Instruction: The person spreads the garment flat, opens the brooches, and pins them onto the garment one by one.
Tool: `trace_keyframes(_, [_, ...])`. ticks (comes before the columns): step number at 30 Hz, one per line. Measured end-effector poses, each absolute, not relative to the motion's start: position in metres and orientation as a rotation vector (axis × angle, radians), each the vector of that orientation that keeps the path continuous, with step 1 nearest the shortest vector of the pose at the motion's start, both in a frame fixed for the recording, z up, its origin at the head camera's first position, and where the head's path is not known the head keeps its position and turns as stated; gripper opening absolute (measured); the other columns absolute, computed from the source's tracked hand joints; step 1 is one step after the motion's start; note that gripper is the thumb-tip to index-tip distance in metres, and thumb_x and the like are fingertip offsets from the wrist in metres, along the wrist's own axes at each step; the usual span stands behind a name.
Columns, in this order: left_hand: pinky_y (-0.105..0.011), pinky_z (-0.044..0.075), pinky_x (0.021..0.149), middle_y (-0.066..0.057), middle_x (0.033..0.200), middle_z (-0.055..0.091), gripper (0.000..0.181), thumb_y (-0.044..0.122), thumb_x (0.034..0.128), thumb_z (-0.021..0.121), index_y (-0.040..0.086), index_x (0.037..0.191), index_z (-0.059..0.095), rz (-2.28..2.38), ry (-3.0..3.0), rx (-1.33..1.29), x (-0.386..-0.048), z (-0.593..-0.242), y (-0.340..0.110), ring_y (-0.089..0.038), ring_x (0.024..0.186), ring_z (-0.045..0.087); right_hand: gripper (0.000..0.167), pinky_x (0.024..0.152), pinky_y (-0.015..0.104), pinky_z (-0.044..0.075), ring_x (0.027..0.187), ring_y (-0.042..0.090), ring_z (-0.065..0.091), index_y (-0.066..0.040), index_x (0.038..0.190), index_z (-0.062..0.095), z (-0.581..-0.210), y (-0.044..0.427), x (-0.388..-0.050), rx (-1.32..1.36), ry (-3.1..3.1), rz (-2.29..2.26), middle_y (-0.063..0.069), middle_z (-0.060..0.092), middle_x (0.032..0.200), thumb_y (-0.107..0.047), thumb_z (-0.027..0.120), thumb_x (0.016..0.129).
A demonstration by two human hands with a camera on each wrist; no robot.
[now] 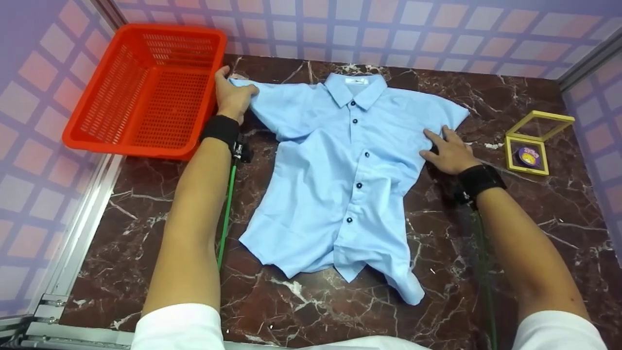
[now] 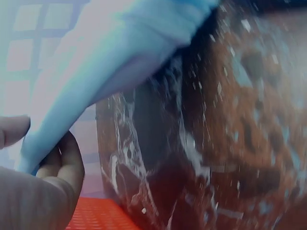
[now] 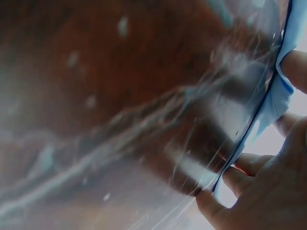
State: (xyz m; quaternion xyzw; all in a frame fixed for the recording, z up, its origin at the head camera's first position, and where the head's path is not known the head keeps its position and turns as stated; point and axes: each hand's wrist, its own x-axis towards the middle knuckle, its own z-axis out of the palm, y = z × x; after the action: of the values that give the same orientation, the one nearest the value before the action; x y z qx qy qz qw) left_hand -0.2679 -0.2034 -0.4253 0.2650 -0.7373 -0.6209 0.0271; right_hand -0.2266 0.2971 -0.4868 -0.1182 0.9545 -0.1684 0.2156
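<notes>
A light blue short-sleeved shirt (image 1: pixel 320 165) lies front up on the table, collar at the far side, dark buttons down its middle and its lower part wrinkled. My left hand (image 1: pixel 233 97) pinches the end of the sleeve on the left between thumb and fingers. In the left wrist view that sleeve (image 2: pixel 91 67) rises from the hand (image 2: pixel 38 191) as a narrow fold. My right hand (image 1: pixel 451 151) rests with spread fingers at the underside of the other sleeve. In the right wrist view the fingertips of this hand (image 3: pixel 268 191) touch the cloth's edge (image 3: pixel 261 117).
A red plastic basket (image 1: pixel 206 97) stands at the back left, close beside my left hand. On the right sits a small yellow-framed box (image 1: pixel 509 154) with its lid raised and a purple round item (image 1: pixel 528 156) inside. Patterned walls (image 1: pixel 350 34) edge the dark marbled table (image 1: pixel 301 311).
</notes>
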Motion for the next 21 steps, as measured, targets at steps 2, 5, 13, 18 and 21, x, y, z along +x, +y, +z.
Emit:
trace_keyframes(2, [-0.016,0.025,0.111,0.000,0.159,0.031,0.084,0.003,0.0847,0.071,0.018,0.155,0.027,-1.777,-2.405,0.741,-0.2687,-0.4259,-0.2033,-0.011,0.138,0.032,0.073,0.105,0.080,0.000,0.148,0.053,-0.006,-0.017,0.162,0.014,-0.4867,0.2997,-0.2268,-0.318,2.633,-0.475,0.033,-0.008,0.162,-0.051,0.043,0.104])
trace_keyframes(5, [-0.017,0.030,0.107,-0.003,0.155,0.037,0.079,0.003,0.0840,0.070,0.015,0.152,0.032,-1.660,-2.494,0.663,-0.2689,-0.4265,-0.2033,-0.014,0.133,0.037,0.074,0.104,0.081,-0.003,0.148,0.052,-0.007,-0.019,0.163,0.012,-0.4870,0.3033,-0.2273,-0.303,2.623,-0.477,0.031,-0.009,0.162,-0.052,0.042,0.104])
trace_keyframes(13, [-0.031,0.052,0.090,-0.004,0.148,0.042,0.072,0.002,0.0816,0.077,0.017,0.144,0.044,-1.792,-2.323,0.732,-0.2708,-0.4281,-0.2079,-0.017,0.123,0.044,0.075,0.104,0.081,-0.002,0.148,0.053,-0.006,-0.019,0.163,0.011,-0.4877,0.3050,-0.2287,-0.298,2.627,-0.468,0.031,-0.009,0.162,-0.054,0.041,0.104])
trace_keyframes(18, [-0.018,0.035,0.104,-0.003,0.145,0.048,0.066,0.007,0.0836,0.075,0.014,0.143,0.047,-1.515,-2.492,0.579,-0.2707,-0.4246,-0.2103,-0.013,0.127,0.044,0.074,0.104,0.081,-0.002,0.147,0.053,-0.006,-0.018,0.163,0.011,-0.4880,0.3056,-0.2281,-0.299,2.633,-0.473,0.032,-0.009,0.162,-0.053,0.040,0.104])
trace_keyframes(21, [-0.023,0.035,0.107,-0.003,0.142,0.055,0.062,0.014,0.0878,0.072,0.015,0.145,0.047,-1.231,-2.680,0.486,-0.2701,-0.4209,-0.2097,-0.016,0.125,0.050,0.073,0.104,0.081,-0.002,0.148,0.053,-0.006,-0.018,0.163,0.012,-0.4888,0.3061,-0.2273,-0.297,2.636,-0.482,0.032,-0.008,0.162,-0.052,0.041,0.104])
